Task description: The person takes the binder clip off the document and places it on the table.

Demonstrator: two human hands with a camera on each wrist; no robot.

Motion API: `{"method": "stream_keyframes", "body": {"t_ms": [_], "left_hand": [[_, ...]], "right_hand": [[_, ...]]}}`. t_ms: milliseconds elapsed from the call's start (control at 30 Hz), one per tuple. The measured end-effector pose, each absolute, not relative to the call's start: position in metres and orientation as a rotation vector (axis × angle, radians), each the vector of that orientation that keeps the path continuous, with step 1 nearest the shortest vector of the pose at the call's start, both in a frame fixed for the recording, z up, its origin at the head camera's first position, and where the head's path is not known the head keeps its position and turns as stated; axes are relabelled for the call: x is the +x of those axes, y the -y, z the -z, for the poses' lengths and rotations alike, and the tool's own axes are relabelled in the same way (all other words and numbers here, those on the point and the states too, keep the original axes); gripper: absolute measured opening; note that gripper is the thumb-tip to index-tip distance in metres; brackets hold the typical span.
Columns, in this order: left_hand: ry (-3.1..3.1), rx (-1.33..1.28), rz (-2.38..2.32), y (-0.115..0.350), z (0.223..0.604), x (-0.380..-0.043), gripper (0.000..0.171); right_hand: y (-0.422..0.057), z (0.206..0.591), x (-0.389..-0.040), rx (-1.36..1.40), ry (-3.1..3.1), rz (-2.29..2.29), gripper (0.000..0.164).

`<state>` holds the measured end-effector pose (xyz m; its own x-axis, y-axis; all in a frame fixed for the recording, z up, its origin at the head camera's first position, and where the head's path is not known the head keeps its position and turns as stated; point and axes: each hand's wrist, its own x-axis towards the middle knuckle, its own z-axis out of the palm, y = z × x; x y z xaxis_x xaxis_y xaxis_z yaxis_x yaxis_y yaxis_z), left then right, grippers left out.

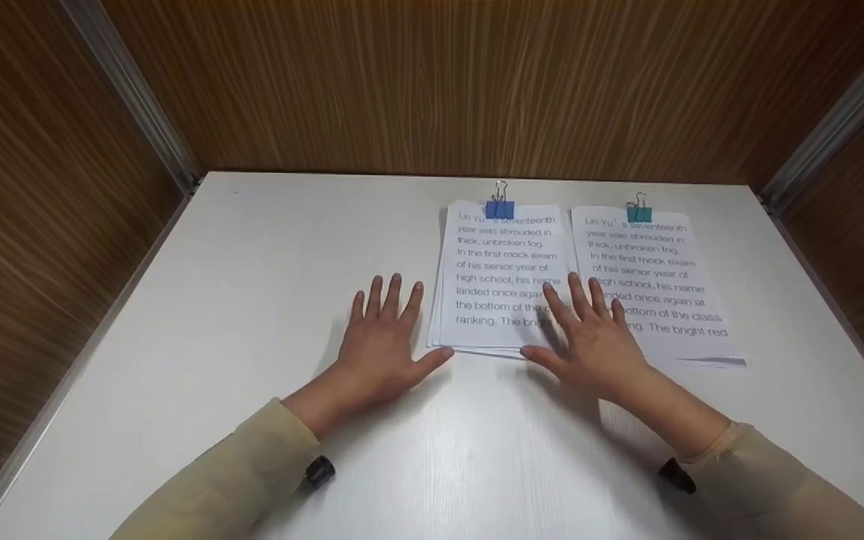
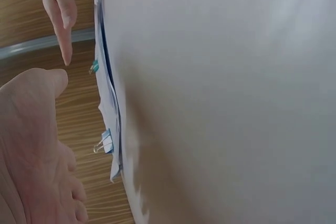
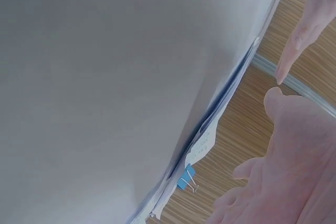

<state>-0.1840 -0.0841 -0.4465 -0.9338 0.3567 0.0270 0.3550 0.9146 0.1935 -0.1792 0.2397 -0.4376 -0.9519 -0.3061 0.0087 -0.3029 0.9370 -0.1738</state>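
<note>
Two stacks of printed paper lie side by side on the white table. The left stack (image 1: 503, 262) carries a blue binder clip (image 1: 500, 209) at its top edge. A green binder clip (image 1: 640, 214) grips the top of the right stack (image 1: 672, 345). My left hand (image 1: 379, 345), fingers spread and straight, is above the table just left of the papers and holds nothing. Over the lower inner corners of both stacks, my right hand (image 1: 597, 345) is spread too, covering some printed words. Both wrist views show the hands raised off the surface, apart from the papers.
The white table (image 1: 252, 300) is bounded by a wood-grain panel (image 1: 432, 90) at the back and similar panels at both sides. Metal strips (image 1: 132, 90) run along the panel corners. A small black object (image 1: 319, 472) sits by the left sleeve, another (image 1: 676, 475) by the right.
</note>
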Motion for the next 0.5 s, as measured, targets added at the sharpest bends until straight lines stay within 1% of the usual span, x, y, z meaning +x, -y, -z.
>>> {"method": "stream_keyframes", "body": {"t_ms": [500], "left_hand": [[-3.008, 0.612, -0.182, 0.051, 0.44, -0.225, 0.104]], "right_hand": [[-0.248, 0.428, -0.218, -0.484, -2.995, 0.275, 0.102]]}}
